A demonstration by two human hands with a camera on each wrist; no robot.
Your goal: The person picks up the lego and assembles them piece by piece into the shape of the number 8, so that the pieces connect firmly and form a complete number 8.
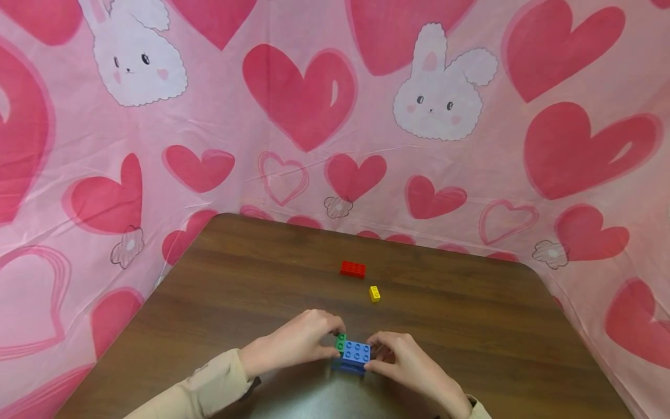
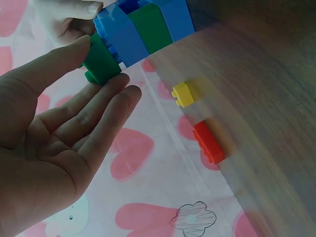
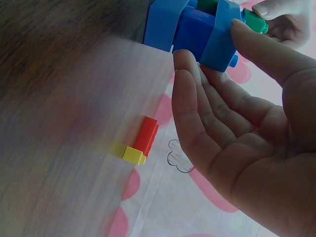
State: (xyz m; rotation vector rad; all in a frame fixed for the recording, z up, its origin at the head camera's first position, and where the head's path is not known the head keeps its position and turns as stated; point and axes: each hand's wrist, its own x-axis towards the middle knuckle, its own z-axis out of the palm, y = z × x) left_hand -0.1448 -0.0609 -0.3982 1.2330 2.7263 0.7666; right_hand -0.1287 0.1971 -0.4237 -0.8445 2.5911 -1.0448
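Note:
A small stack of toy building bricks stands at the table's front, with a blue brick (image 1: 357,352) on top, studs up. Under it, a green brick (image 2: 150,29) and a blue brick (image 3: 194,32) sit side by side on another blue brick (image 2: 177,17). My left hand (image 1: 298,343) pinches a small green brick (image 2: 102,61) between thumb and fingers at the left end of the stack's top. Whether that brick is fully pressed down, I cannot tell. From the right side, my right hand (image 1: 408,361) holds the top blue brick between thumb and fingers.
Beyond the hands, a small yellow brick (image 1: 374,294) lies on the brown wooden table (image 1: 251,262). A longer red brick (image 1: 353,269) is a little farther back and left. Pink cloth (image 1: 377,157) with hearts and rabbits hangs around the table's edges.

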